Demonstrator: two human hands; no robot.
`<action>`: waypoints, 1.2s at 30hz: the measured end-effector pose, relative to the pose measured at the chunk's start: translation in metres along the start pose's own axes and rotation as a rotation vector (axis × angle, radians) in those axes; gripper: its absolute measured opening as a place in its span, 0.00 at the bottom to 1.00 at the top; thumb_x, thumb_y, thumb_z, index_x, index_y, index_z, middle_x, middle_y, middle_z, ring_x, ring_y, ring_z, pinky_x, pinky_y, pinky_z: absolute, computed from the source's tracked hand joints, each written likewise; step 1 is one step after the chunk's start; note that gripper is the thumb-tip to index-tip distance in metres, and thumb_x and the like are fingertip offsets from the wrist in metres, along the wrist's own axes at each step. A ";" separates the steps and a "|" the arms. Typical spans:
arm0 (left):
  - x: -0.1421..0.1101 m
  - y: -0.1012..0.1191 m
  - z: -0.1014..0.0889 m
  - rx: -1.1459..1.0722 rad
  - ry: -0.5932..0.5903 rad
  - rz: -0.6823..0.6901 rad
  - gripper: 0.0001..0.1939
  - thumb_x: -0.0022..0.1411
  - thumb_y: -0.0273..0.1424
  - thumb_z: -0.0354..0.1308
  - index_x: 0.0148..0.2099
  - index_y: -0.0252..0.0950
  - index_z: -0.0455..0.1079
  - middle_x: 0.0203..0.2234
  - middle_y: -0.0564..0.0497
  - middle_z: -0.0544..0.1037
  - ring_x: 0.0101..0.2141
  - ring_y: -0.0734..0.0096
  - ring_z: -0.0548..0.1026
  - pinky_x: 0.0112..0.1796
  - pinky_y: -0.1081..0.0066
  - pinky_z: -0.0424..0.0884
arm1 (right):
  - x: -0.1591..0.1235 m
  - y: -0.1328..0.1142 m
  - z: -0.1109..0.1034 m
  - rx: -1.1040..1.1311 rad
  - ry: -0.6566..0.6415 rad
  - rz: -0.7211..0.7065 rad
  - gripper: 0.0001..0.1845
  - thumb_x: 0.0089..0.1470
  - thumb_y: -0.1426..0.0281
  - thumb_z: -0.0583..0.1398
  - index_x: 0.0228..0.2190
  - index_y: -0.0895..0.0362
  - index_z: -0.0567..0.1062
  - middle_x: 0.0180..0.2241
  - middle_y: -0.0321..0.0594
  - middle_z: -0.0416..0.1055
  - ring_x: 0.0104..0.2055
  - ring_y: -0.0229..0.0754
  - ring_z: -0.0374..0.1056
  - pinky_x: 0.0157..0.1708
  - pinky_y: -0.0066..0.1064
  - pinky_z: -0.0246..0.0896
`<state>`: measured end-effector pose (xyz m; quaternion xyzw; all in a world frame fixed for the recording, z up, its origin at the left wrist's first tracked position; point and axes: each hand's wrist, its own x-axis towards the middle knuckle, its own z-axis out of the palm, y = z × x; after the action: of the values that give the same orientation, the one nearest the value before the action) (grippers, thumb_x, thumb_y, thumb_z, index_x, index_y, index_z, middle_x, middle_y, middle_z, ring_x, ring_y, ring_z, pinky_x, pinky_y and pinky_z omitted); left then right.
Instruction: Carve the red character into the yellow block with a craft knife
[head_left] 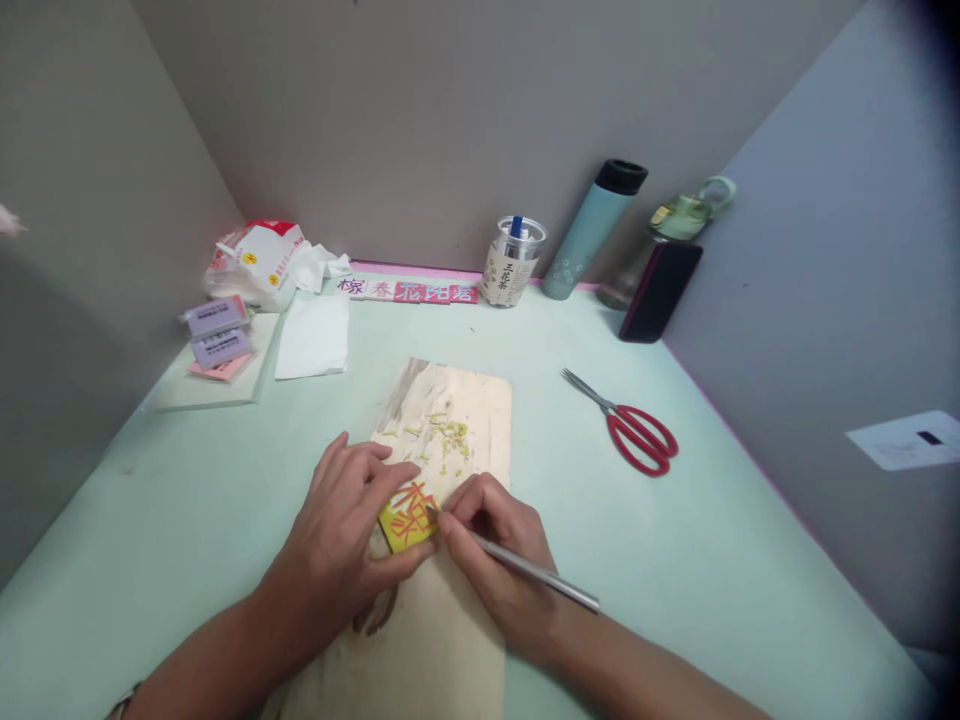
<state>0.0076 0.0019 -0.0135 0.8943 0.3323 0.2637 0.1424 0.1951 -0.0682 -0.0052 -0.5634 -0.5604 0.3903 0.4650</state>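
Note:
My left hand [341, 530] is closed around a small yellow block [405, 517] with a red carved character, pinning it on a wooden board [450, 640]. My right hand [499, 560] grips a silver carving knife [536, 572] like a pen, its tip touching the block's right edge. Yellow shavings [450, 440] lie on the board just beyond the block.
Red-handled scissors [637, 432] lie to the right on the pale green table [712, 560]. Along the back wall are a jar [512, 262], a teal flask [592, 230], a green bottle, a dark phone [660, 292], carved strips [409, 292]. Eraser blocks [217, 335], tissue [313, 335] and a bag sit at left.

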 end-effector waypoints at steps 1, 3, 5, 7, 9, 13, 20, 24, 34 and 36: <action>0.000 0.000 0.000 0.000 -0.001 -0.001 0.22 0.63 0.34 0.64 0.56 0.36 0.64 0.41 0.47 0.68 0.53 0.50 0.67 0.62 0.39 0.52 | 0.000 0.001 0.000 0.002 0.001 -0.004 0.11 0.61 0.71 0.59 0.28 0.54 0.64 0.27 0.33 0.66 0.28 0.37 0.59 0.28 0.29 0.56; -0.001 0.000 0.000 -0.001 -0.003 -0.002 0.22 0.63 0.34 0.64 0.56 0.36 0.64 0.41 0.47 0.68 0.53 0.49 0.67 0.62 0.38 0.52 | 0.000 0.002 0.001 0.009 0.002 -0.008 0.11 0.62 0.71 0.59 0.28 0.54 0.64 0.27 0.33 0.66 0.28 0.37 0.59 0.28 0.29 0.56; -0.001 0.000 0.000 -0.001 -0.002 -0.004 0.21 0.63 0.34 0.64 0.56 0.35 0.65 0.41 0.47 0.68 0.53 0.49 0.67 0.62 0.38 0.52 | 0.000 0.002 0.001 0.016 -0.005 -0.014 0.11 0.62 0.70 0.59 0.28 0.54 0.64 0.27 0.33 0.66 0.28 0.37 0.60 0.29 0.29 0.57; -0.001 0.000 0.000 -0.001 0.001 -0.001 0.21 0.63 0.34 0.64 0.55 0.35 0.65 0.41 0.46 0.68 0.53 0.49 0.67 0.62 0.39 0.53 | 0.001 0.001 0.000 0.020 -0.012 -0.019 0.10 0.62 0.71 0.59 0.28 0.54 0.65 0.27 0.33 0.67 0.28 0.37 0.60 0.29 0.29 0.57; -0.001 0.000 0.000 -0.003 0.007 0.002 0.21 0.63 0.34 0.64 0.55 0.35 0.66 0.41 0.46 0.68 0.53 0.50 0.67 0.63 0.39 0.53 | 0.001 0.000 -0.001 0.016 -0.022 -0.016 0.10 0.62 0.71 0.59 0.28 0.54 0.65 0.28 0.34 0.67 0.29 0.37 0.61 0.30 0.29 0.57; 0.000 0.001 -0.001 -0.035 0.004 -0.015 0.21 0.62 0.34 0.65 0.56 0.37 0.67 0.40 0.47 0.69 0.54 0.50 0.68 0.63 0.40 0.53 | 0.000 0.000 -0.003 -0.011 -0.042 -0.032 0.11 0.62 0.72 0.59 0.28 0.54 0.65 0.29 0.35 0.69 0.30 0.38 0.63 0.30 0.29 0.58; -0.002 -0.008 0.000 -0.118 -0.016 -0.008 0.23 0.63 0.35 0.64 0.58 0.40 0.65 0.42 0.47 0.70 0.55 0.49 0.66 0.62 0.40 0.54 | 0.005 0.006 -0.006 -0.266 -0.086 -0.508 0.10 0.64 0.77 0.56 0.31 0.53 0.65 0.29 0.37 0.69 0.30 0.40 0.64 0.30 0.30 0.60; -0.005 -0.011 -0.002 -0.155 -0.034 -0.016 0.23 0.62 0.32 0.64 0.58 0.41 0.66 0.43 0.47 0.69 0.57 0.49 0.66 0.63 0.41 0.52 | 0.009 0.007 -0.010 -0.515 -0.121 -0.799 0.11 0.66 0.79 0.53 0.32 0.54 0.65 0.27 0.39 0.69 0.28 0.42 0.61 0.29 0.33 0.58; -0.006 -0.014 -0.001 -0.213 -0.051 -0.022 0.23 0.61 0.34 0.65 0.57 0.44 0.67 0.42 0.48 0.69 0.56 0.50 0.65 0.63 0.40 0.51 | 0.008 -0.011 -0.016 -0.706 -0.237 -0.877 0.16 0.68 0.79 0.50 0.29 0.56 0.70 0.25 0.41 0.69 0.28 0.44 0.58 0.29 0.35 0.56; -0.006 -0.014 -0.001 -0.222 -0.049 -0.029 0.23 0.61 0.34 0.65 0.57 0.44 0.67 0.42 0.48 0.69 0.57 0.50 0.65 0.63 0.40 0.51 | 0.007 -0.012 -0.016 -0.722 -0.239 -0.872 0.16 0.68 0.79 0.50 0.29 0.56 0.70 0.26 0.42 0.69 0.28 0.44 0.58 0.28 0.35 0.56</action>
<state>-0.0047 0.0082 -0.0212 0.8743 0.3105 0.2746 0.2526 0.2079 -0.0632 0.0110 -0.3553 -0.8871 0.0077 0.2947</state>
